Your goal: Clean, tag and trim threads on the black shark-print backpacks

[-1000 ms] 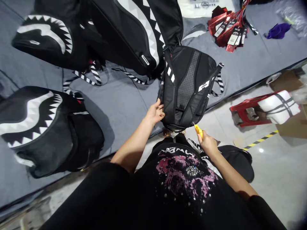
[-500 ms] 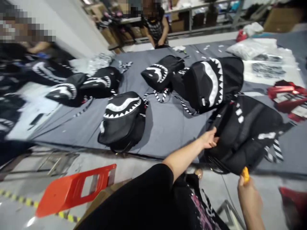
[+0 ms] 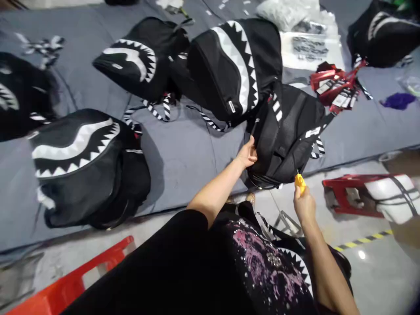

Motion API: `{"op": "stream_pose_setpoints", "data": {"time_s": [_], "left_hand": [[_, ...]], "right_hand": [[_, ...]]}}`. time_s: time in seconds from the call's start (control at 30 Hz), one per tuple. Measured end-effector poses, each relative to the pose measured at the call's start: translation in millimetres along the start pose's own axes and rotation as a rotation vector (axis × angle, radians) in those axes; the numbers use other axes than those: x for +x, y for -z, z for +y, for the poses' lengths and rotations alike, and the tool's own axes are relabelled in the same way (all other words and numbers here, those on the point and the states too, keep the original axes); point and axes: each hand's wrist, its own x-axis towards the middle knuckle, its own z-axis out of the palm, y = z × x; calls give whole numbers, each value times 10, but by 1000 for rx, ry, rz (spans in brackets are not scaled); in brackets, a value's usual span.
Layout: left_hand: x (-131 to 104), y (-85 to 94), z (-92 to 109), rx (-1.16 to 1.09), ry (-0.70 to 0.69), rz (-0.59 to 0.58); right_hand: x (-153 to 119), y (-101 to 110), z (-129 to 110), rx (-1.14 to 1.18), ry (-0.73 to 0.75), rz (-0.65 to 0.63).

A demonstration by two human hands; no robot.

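Note:
A black backpack [image 3: 293,127] with black-and-white striped straps lies on the grey-covered table, its strap side facing up. My left hand [image 3: 246,155] grips its left edge, the fingers partly curled against the fabric. Closed around the yellow handle of a small tool [image 3: 299,183] is my right hand [image 3: 304,203], at the bag's lower right edge. A thin dark tip shows above the handle, close to the bag; its exact kind is unclear. Against this bag rests another black backpack [image 3: 236,65] with a white shark-mouth print.
More shark-mouth backpacks lie at left [image 3: 88,162] and upper middle [image 3: 141,61]. Red tags [image 3: 337,87] and white plastic packaging [image 3: 310,50] are beyond the bag. Red stools stand on the floor at lower left [image 3: 75,280] and right [image 3: 351,192]; a white bundle sits on the right one.
The view has swung right and down. My right hand has brought the yellow-handled tool up to the bag's lower edge. My left hand stays at the bag's left side.

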Motion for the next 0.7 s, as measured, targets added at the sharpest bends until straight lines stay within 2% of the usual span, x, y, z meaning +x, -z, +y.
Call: {"op": "stream_pose_setpoints", "data": {"time_s": [0.13, 0.23, 0.3, 0.4, 0.47, 0.53, 0.63, 0.7], "left_hand": [[77, 14, -24, 67, -35, 28], [57, -2, -23, 124, -71, 28], [17, -19, -9, 175, -54, 14], [-73, -40, 19, 265, -31, 4], [-115, -48, 27, 307, -37, -9], [-115, -58, 15, 353, -37, -19], [-110, -110, -69, 522, -55, 8], [-253, -186, -162, 716, -137, 53]], "right_hand": [[55, -113, -7, 20, -56, 19], [-88, -128, 59, 50, -75, 24], [-373, -133, 120, 66, -94, 27], [-990, -227, 124, 74, -131, -8], [-1341, -342, 30, 71, -120, -58], [-1519, -454, -118, 75, -88, -110], [-1466, -532, -319, 94, -79, -149], [-1319, -509, -434, 119, -83, -143]]}}
